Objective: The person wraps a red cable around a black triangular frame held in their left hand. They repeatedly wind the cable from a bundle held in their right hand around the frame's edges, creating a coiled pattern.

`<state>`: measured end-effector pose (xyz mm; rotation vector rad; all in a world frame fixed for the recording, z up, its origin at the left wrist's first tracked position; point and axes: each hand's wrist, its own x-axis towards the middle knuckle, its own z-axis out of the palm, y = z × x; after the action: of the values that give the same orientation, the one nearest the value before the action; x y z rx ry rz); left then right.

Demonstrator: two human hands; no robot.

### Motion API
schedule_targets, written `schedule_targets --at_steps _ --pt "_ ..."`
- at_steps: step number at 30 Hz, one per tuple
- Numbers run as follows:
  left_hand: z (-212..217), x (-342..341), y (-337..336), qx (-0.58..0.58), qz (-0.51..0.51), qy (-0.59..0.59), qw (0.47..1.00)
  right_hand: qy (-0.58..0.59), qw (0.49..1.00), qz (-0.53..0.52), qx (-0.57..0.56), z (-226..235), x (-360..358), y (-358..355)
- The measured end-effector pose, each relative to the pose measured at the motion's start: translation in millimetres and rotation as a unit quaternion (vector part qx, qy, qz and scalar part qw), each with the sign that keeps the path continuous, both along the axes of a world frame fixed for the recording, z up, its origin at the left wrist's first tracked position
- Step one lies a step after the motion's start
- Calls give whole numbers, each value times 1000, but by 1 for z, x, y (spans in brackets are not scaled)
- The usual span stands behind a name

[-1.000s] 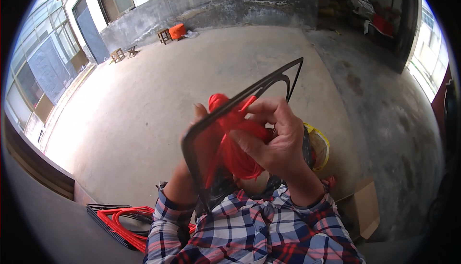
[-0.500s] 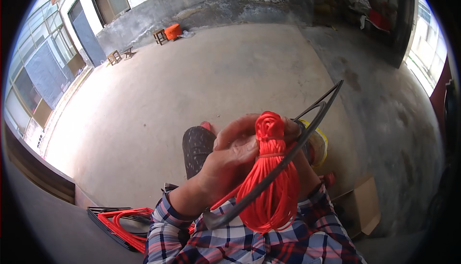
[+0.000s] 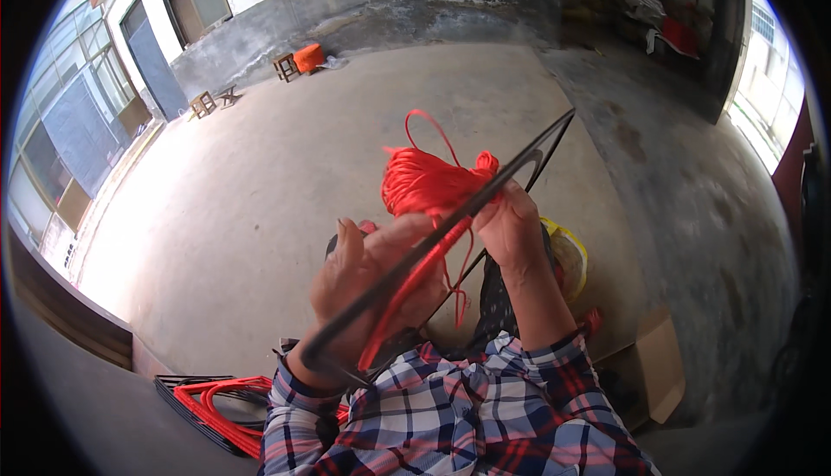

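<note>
two bare hands work over a wide grey concrete floor (image 3: 286, 173), both gripping a thin black metal frame (image 3: 450, 216) that runs slantwise from lower left to upper right. a bundle of bright orange cord (image 3: 424, 183) sits against the frame's upper half, with strands trailing down along the bar. left hand (image 3: 368, 281) has its fingers clamped round the lower bar and the cord there; right hand (image 3: 509, 227) has its fingers closed on the frame just beside the bundle. by the look of it, the cord is being wound onto the frame; the next turn calls for keeping it taut. a stack of finished orange-wrapped frames (image 3: 221, 402) lies at lower left.
</note>
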<state>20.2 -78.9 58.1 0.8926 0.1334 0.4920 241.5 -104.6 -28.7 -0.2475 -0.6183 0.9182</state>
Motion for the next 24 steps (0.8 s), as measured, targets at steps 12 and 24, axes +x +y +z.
schedule_targets --at_steps 12,24 --pt "-20 -37 69 91 84 -28 992 68 940 191 272 -21 56 -82" --pt "-30 -50 109 97 22 -79 992 60 964 232 118 -56 37 -101"
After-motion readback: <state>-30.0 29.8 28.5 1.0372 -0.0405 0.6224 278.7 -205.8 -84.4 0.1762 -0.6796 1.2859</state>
